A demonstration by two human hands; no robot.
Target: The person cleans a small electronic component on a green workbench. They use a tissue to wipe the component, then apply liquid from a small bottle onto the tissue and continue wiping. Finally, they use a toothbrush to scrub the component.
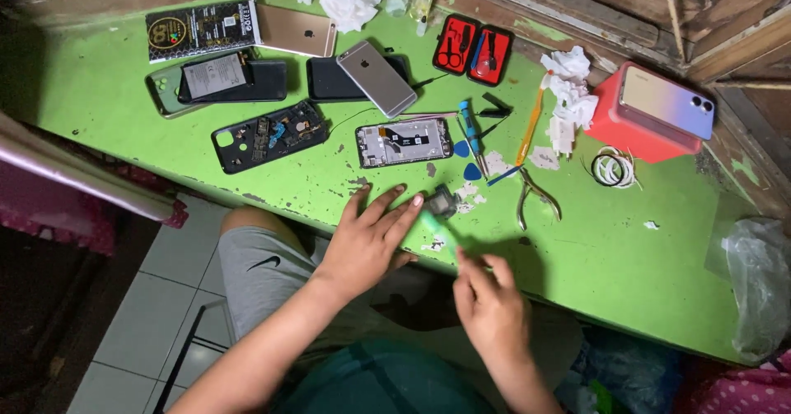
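- A pale green stick-like tool (434, 223) is pinched at its near end by the fingertips of the right hand (492, 308); the grip is closed on it, and the tool is blurred.
- The left hand (371, 237) is laid flat on the green table (626, 257), fingers spread and grasping nothing; its fingertips are seen touching, or just beside, a small dark grey part (442, 202).
- The far tip of the tool is found just beside that part, between the two hands.
- One red zip case (474, 49) is lying open further back; scissors and small dark tools are held in its two halves.
- One red box (651, 117) is standing at the right, with a phone (667, 99) resting on its top.
- Five phone bodies or shells are counted behind the hands: an opened frame (404, 142), a black shell with exposed boards (268, 135), a silver phone (377, 78), a gold phone (295, 30) and a dark cased one (218, 80).
- Two blue picks (471, 170) and one pair of pliers (535, 196) are noted near the part.
- Crumpled tissue is present in two heaps (568, 93).
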